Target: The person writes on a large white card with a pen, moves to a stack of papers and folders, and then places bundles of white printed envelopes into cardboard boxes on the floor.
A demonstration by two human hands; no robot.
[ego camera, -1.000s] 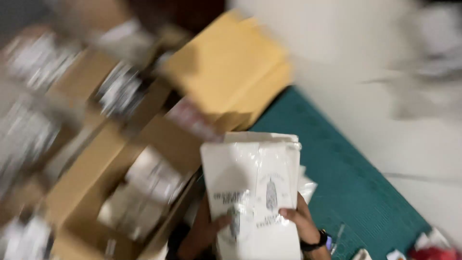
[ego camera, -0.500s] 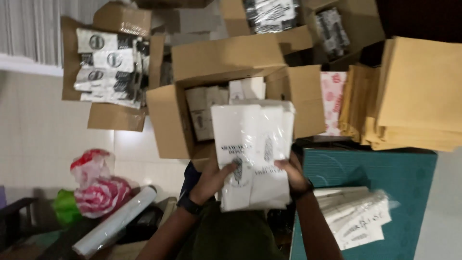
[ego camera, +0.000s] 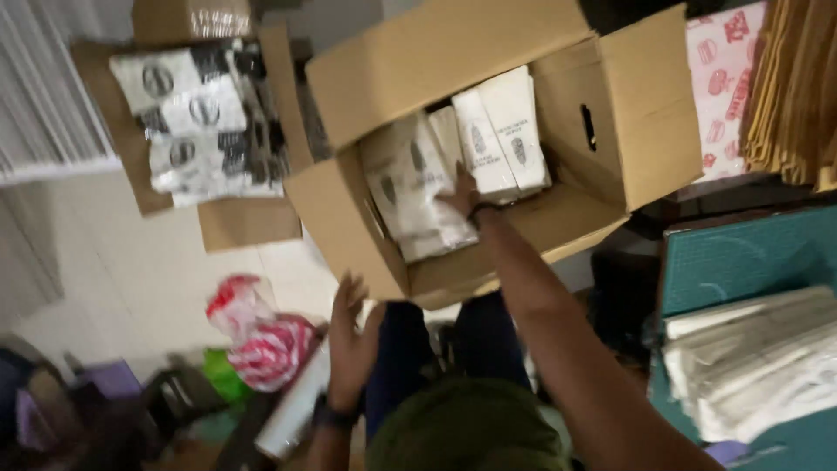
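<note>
An open cardboard box [ego camera: 349, 227] stands in front of me with white printed packets [ego camera: 506, 131] upright inside it. My right hand [ego camera: 459, 194] reaches into the box and grips a stack of white packets [ego camera: 410, 187] leaning against its left wall; a dark band circles the wrist. Below the box's front wall my left hand [ego camera: 349, 336] hovers with its fingers spread, holding nothing, a watch on its wrist. My dark trousers show under the box.
A second open box [ego camera: 248, 222] at the upper left holds black-and-white packets. A red-and-white plastic bag [ego camera: 261, 336] and a white roll [ego camera: 296, 410] lie on the floor. At the right, white bags [ego camera: 758, 358] lie on a green cutting mat [ego camera: 741, 257]. Brown envelopes [ego camera: 793, 87] are stacked above.
Both hands held the white packet stack in the air before. Now the right hand alone has carried it into the box, and the left hand has let go and dropped low.
</note>
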